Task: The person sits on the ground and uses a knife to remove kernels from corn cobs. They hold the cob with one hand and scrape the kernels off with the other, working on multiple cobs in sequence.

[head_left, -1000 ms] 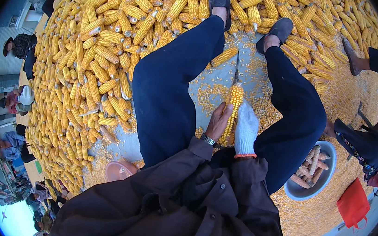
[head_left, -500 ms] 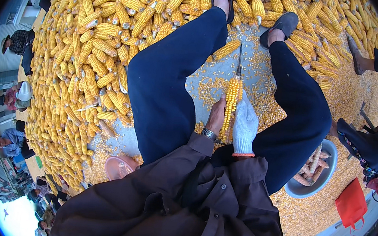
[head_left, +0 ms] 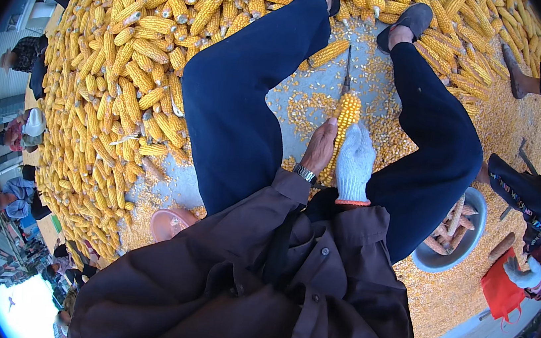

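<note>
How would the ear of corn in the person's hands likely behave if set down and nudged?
The ear of corn would probably roll, given its long, rounded shape. It is likely stiff, looking straight between the left hand and gloved right hand. Handling might shed some grain, since loose kernels lie scattered nearby.

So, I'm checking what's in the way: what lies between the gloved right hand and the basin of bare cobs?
In the head view, the person's dark-trousered right leg lies between the gloved right hand and the basin.
</note>
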The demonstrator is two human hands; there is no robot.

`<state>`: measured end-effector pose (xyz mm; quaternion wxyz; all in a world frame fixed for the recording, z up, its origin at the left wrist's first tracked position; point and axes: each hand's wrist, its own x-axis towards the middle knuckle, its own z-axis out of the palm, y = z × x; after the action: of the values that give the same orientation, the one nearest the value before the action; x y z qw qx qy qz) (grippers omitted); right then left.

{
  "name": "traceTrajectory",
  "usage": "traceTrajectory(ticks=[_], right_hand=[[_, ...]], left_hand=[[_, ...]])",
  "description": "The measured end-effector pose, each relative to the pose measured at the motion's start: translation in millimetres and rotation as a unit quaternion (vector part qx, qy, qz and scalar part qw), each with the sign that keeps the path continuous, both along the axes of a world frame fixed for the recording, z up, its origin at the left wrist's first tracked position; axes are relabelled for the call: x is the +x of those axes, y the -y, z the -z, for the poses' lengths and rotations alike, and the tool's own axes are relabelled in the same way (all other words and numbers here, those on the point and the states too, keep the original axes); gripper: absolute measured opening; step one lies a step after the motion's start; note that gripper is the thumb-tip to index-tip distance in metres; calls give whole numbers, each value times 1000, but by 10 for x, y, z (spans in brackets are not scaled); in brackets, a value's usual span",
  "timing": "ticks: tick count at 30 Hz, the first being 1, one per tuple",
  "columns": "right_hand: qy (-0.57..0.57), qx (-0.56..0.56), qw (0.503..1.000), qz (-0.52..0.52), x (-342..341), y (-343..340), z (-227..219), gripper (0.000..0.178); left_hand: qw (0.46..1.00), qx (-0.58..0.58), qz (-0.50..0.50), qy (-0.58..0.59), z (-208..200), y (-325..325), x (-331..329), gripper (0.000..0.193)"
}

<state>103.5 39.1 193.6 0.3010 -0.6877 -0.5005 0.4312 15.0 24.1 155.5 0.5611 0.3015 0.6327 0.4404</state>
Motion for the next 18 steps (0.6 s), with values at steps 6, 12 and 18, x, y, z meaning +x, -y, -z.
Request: traceTrajectory(ticks=[6,12,18], right_hand=[[-6,-10,1000,-17,0,-21,-1,43],[-32,-16,999,-14,40,-73,81,41],[-46,46,998,7,78,-49,224,41]], left_hand=[[999,19,-20,-19,-70,1,17,56],[999,6,47,-8,14,27,-2,59],[999,-5,9,31,35,29,19,60]])
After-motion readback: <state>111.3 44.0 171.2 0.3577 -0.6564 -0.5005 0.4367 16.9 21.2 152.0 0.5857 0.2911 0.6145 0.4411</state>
